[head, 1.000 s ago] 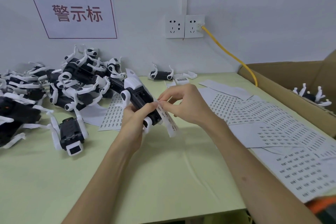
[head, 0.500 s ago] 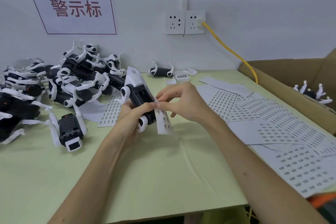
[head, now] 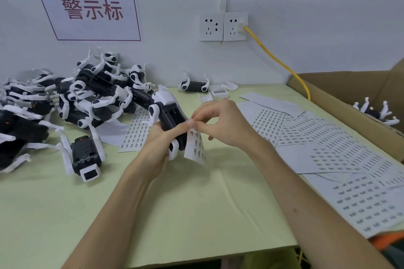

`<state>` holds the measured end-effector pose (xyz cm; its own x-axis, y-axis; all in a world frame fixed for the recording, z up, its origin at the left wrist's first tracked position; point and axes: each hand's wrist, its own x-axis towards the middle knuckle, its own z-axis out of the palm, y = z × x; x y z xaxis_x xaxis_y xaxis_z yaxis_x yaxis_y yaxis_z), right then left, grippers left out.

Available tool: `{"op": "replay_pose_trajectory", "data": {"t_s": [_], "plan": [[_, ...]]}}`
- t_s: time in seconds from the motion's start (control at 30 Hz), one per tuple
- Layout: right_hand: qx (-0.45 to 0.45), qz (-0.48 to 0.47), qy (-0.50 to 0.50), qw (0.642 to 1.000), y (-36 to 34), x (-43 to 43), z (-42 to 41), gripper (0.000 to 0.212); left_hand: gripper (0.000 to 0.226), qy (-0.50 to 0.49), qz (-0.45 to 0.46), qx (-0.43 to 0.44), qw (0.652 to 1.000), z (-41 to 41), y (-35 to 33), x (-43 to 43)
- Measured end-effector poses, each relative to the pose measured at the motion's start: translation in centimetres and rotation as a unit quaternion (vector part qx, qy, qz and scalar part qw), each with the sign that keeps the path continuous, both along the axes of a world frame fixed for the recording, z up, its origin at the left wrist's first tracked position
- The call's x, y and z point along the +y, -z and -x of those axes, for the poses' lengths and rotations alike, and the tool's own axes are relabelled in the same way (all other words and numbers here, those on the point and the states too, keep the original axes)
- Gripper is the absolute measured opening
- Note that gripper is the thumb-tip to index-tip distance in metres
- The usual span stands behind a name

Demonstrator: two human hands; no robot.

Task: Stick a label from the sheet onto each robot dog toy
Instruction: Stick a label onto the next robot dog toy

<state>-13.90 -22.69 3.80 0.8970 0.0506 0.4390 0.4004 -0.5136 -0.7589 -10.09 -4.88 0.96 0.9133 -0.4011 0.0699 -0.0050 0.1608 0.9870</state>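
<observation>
Gripping robot dog toy [head: 169, 116] mid-frame, left hand [head: 161, 140]; right hand [head: 220, 122] pinching label strip [head: 196, 148] beside it; toy pile [head: 72, 102] upper left on desk [head: 175, 214].

A heap of toy dogs [head: 65, 102] lies at the table's [head: 153, 214] far left corner, label sheets [head: 341, 155] along its right edge, a cardboard box [head: 341, 102] beyond them.

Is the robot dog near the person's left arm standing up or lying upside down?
Upside down. The robot dog toy lies on its back on the table, black belly facing up, with its white legs splayed out beside it.
</observation>
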Motion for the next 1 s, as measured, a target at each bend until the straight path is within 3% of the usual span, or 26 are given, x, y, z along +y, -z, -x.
{"op": "replay_pose_trajectory", "data": {"t_s": [0.1,0.17,0.67,0.9,1.0], "plan": [[0.004,-0.004,-0.007,1.0,-0.15,0.04,0.04,0.006,0.041,-0.015,-0.013,-0.006,1.0,-0.28,0.01,0.1],[0.023,-0.035,-0.015,0.999,-0.37,-0.1,0.1,0.005,0.036,-0.022,-0.008,-0.018,1.0,-0.36,0.0,0.21],[0.04,-0.074,-0.018,0.996,-0.63,-0.75,0.04,0.007,0.032,-0.013,0.036,0.006,0.999,0.08,-0.32,0.04],[0.004,-0.085,0.063,0.994,-0.73,-0.72,-0.18,0.011,0.041,-0.037,0.03,0.028,0.998,0.07,-0.25,-0.17],[0.042,-0.08,0.088,0.992,-0.5,-0.75,-0.34,0.015,0.044,-0.072,0.04,0.073,0.994,-0.26,-0.01,-0.16]]}}
